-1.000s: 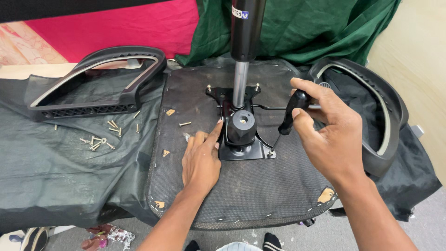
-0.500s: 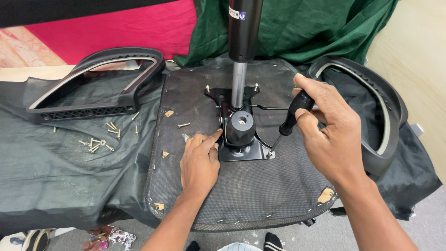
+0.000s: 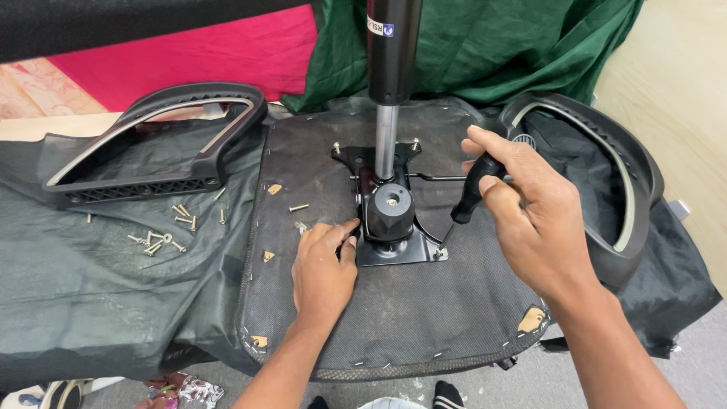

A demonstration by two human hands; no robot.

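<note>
An upturned office chair seat (image 3: pixel 394 318) lies on a dark sheet, its black fabric underside facing up. A black metal mechanism plate (image 3: pixel 394 246) with a round knob (image 3: pixel 390 210) is on it, and a gas lift cylinder (image 3: pixel 388 98) rises from it. My right hand (image 3: pixel 530 220) grips a black-handled screwdriver (image 3: pixel 471 195); its tip meets a screw at the plate's near right corner. My left hand (image 3: pixel 322 273) rests flat on the seat, fingers against the plate's left edge.
A black armrest (image 3: pixel 151 151) lies at the left and another armrest (image 3: pixel 606 174) at the right. Several loose screws (image 3: pixel 163 235) are scattered on the dark sheet (image 3: pixel 91 303); one screw (image 3: pixel 297 207) lies on the seat. Green cloth (image 3: pixel 530 45) and pink cloth (image 3: pixel 189 53) lie behind.
My right hand has shifted its grip on the screwdriver and tilted it, with the tip staying at the plate's right corner. My left hand has stayed at the plate's left edge.
</note>
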